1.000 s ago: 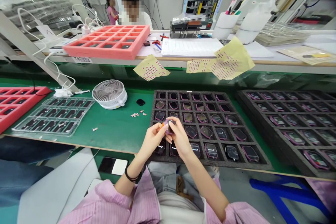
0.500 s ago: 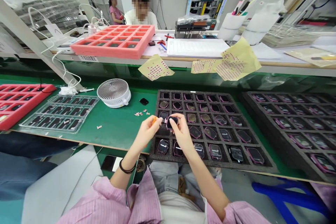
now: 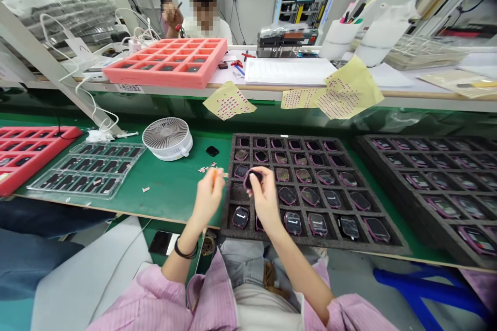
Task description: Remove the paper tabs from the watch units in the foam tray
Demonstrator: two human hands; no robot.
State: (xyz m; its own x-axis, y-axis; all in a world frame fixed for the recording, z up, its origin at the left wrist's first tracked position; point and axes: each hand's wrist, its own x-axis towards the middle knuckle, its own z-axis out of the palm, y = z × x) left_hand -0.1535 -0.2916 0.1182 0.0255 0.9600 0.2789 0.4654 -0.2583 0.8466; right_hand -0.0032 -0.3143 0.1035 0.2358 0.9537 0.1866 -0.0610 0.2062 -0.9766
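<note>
My right hand (image 3: 267, 197) is closed around a purple-edged watch case (image 3: 247, 181) with a dark face, held over the foam tray (image 3: 239, 194). My left hand (image 3: 207, 194) pinches a slim tool with an orange handle (image 3: 214, 176); its thin end points right, toward the watch case but apart from it. The kind of tool is too small to make out. Below both hands, the dark grey tray holds rows of purple-framed watch cases, some with white lettering on the screen. Small pale pieces (image 3: 205, 169) lie on the green table just beyond my left hand.
A white fan (image 3: 167, 139) and a black watch part (image 3: 212, 151) stand left of the tray. Further left are a clear blister tray (image 3: 77, 190) and a red foam tray (image 3: 46, 152). Another dark tray (image 3: 363, 147) lies right. Across the shelf, a person (image 3: 223, 28) faces me.
My left hand has drawn back left with the orange-handled tool, away from the watch case. My right hand keeps hold of the case. The person opposite has raised a hand.
</note>
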